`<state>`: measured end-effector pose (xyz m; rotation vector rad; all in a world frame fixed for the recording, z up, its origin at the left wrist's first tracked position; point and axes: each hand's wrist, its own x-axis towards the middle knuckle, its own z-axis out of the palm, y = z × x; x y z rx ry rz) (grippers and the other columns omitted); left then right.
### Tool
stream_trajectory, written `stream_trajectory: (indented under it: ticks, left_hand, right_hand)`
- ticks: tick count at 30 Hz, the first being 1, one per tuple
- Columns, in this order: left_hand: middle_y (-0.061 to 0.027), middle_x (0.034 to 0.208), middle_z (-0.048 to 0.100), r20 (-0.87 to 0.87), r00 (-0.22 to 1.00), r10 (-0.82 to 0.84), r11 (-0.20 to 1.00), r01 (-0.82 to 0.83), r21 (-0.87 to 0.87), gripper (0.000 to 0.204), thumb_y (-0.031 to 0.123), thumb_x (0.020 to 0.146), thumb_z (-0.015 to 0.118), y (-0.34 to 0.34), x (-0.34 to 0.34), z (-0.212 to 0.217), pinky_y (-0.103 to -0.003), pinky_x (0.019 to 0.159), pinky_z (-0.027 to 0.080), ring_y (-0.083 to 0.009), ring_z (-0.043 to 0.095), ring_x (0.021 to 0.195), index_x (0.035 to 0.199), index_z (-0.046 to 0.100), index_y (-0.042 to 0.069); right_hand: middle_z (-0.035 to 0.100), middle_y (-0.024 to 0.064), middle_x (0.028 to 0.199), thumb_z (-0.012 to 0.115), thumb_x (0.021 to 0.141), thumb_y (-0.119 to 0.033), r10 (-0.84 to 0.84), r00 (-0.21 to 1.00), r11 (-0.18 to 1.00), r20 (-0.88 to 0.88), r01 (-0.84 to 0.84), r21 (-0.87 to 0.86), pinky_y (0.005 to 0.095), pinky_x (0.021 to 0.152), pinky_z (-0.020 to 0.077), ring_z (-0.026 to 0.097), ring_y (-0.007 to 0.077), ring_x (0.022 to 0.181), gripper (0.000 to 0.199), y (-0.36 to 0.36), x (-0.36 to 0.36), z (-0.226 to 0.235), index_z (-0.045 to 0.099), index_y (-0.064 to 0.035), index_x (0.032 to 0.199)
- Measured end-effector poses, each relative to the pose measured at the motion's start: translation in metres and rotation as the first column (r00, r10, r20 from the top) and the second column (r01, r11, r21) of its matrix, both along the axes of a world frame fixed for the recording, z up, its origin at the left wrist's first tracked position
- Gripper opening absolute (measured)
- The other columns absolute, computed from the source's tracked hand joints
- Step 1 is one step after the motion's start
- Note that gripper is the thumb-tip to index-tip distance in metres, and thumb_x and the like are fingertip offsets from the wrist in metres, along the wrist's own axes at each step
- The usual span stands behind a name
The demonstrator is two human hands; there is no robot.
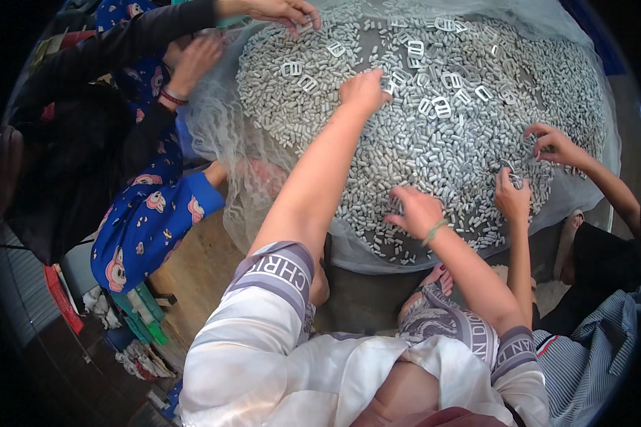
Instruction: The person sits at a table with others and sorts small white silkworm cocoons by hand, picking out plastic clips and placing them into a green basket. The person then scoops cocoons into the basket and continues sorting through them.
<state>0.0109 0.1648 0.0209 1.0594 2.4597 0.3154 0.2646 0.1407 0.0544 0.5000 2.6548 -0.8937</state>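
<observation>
A wide heap of small silver-grey cylindrical pieces [434,153] lies spread in front of me, with several pale metal slide buckles [442,107] scattered over its top. My left hand [363,92] reaches far into the heap, its fingers bent around the edge of a slide buckle [388,87]; part of that buckle is hidden by the fingers. Over the near side of the heap is my right hand [417,212], a green band on its wrist. Its thumb and fingers are apart above the loose pieces, and nothing shows between them.
A co-worker's two hands [513,193] work at the heap's right side, one holding a buckle. At the far left, another person's hand [281,13] hangs over the heap. Sheer white netting [228,117] lies under and around the pieces. Bare feet [441,277] rest near its front edge.
</observation>
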Motion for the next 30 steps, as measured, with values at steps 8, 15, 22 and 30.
stream_trajectory:
  ticks: [8,15,22,30]
  left_hand:
    - [-0.0067,0.079,0.060,0.514,0.857,-0.043,0.992,-0.024,0.124,0.035,0.013,0.062,0.070,-0.049,-0.028,-0.025,-0.030,0.069,0.044,-0.0179,0.055,0.074,0.094,0.056,0.006]
    - [-0.0104,0.091,0.058,0.139,0.977,-0.164,0.960,0.126,0.249,0.032,0.013,0.068,0.070,-0.078,0.018,-0.002,-0.036,0.078,0.044,-0.0301,0.057,0.091,0.096,0.057,0.007]
    - [-0.0132,0.103,0.054,0.381,0.897,-0.226,0.923,0.071,0.379,0.034,0.018,0.067,0.071,-0.061,0.035,0.001,-0.040,0.084,0.045,-0.0326,0.055,0.098,0.098,0.060,0.009]
    - [-0.0123,0.084,0.065,0.294,0.955,0.045,0.952,-0.130,0.277,0.035,0.023,0.066,0.073,-0.019,0.067,0.008,-0.032,0.072,0.049,-0.0213,0.062,0.079,0.095,0.065,0.005]
  right_hand:
    - [0.055,0.0092,0.085,0.073,0.066,-0.024,0.057,0.996,0.982,-0.066,-0.044,0.183,0.0356,0.062,0.0494,0.062,0.0248,0.074,0.042,0.005,0.000,-0.009,0.049,-0.0104,0.098]
    - [0.054,0.0109,0.084,0.072,0.065,-0.021,-0.007,0.999,0.995,-0.048,0.012,0.104,0.0381,0.065,0.0483,0.060,0.0288,0.077,0.037,0.019,-0.007,-0.010,0.051,-0.0075,0.092]
    - [0.060,0.0040,0.072,0.060,0.066,-0.003,-0.786,0.583,0.556,-0.205,0.523,-0.646,0.0236,0.062,0.0441,0.053,0.0093,0.067,0.013,0.127,-0.031,-0.026,0.054,-0.0029,0.078]
    - [0.064,0.0170,0.091,0.075,0.062,-0.039,-0.624,0.778,0.768,-0.070,0.627,0.131,0.0396,0.080,0.0460,0.061,0.0328,0.090,0.051,0.151,-0.076,-0.014,0.058,-0.0054,0.096]
